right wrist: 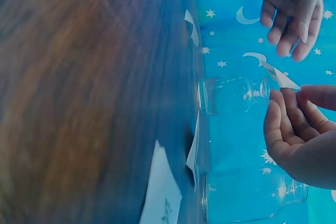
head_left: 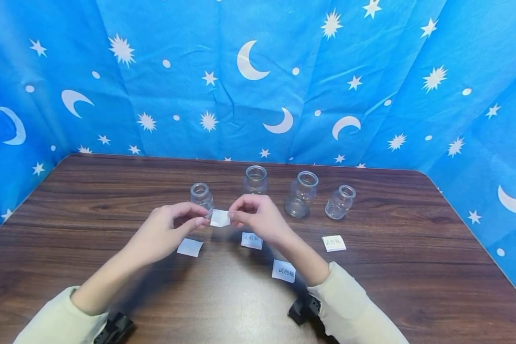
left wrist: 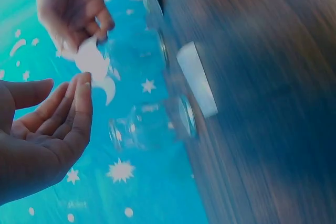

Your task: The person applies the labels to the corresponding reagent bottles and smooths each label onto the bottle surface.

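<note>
Between thumb and fingertips, my right hand [head_left: 261, 219] pinches one corner of a small white paper label [head_left: 220, 218], held above the table. On the label's other side is my left hand [head_left: 161, 234]. The left wrist view shows its thumb apart from its extended fingers [left wrist: 79, 106], whose tips come close to the label; whether they touch it cannot be told. Just behind the left fingertips stands a small clear glass jar [head_left: 201, 195]. Beneath the left hand lies a blank white label [head_left: 190, 247], and a label with printed characters [head_left: 252, 240] lies beside the right wrist.
Two larger glass jars [head_left: 255, 177] [head_left: 301, 198] and another small jar [head_left: 340, 202] stand upright behind the right hand. Printed labels [head_left: 284, 271] [head_left: 334, 243] lie nearer on the wooden table [head_left: 413, 286]. A blue curtain [head_left: 189, 48] hangs along the back.
</note>
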A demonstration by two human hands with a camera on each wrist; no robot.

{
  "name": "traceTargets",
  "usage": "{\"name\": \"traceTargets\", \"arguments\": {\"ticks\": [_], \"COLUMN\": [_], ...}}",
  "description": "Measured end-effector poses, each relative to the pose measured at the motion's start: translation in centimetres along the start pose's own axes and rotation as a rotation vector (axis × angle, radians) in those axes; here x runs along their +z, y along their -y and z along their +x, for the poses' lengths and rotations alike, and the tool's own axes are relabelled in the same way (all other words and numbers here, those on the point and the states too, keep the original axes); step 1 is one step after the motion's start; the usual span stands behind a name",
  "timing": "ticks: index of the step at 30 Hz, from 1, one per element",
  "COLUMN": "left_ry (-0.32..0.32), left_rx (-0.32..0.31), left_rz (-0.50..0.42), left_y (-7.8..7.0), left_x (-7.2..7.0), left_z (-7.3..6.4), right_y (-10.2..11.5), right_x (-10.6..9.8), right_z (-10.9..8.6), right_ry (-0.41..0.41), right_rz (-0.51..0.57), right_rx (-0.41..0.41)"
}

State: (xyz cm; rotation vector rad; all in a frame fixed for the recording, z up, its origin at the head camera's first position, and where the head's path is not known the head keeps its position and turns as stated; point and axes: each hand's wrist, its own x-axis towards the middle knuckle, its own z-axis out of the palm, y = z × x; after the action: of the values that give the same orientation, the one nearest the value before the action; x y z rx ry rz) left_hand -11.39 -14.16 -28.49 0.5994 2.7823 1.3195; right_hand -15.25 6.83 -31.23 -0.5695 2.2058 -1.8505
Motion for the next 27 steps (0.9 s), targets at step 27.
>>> {"name": "traceTargets", "arguments": {"ticks": [27], "left_ry": [-0.018], "left_rx": [-0.063], "left_rz": [-0.086], "left_y": [0.3], "left_x": [1.3], "left_z": [0.8], "right_y": [0.0], "right_x": [0.8], "right_z": [0.1], "right_ry": [0.081], "right_rz": [0.099], "right_rx": [-0.054]}}
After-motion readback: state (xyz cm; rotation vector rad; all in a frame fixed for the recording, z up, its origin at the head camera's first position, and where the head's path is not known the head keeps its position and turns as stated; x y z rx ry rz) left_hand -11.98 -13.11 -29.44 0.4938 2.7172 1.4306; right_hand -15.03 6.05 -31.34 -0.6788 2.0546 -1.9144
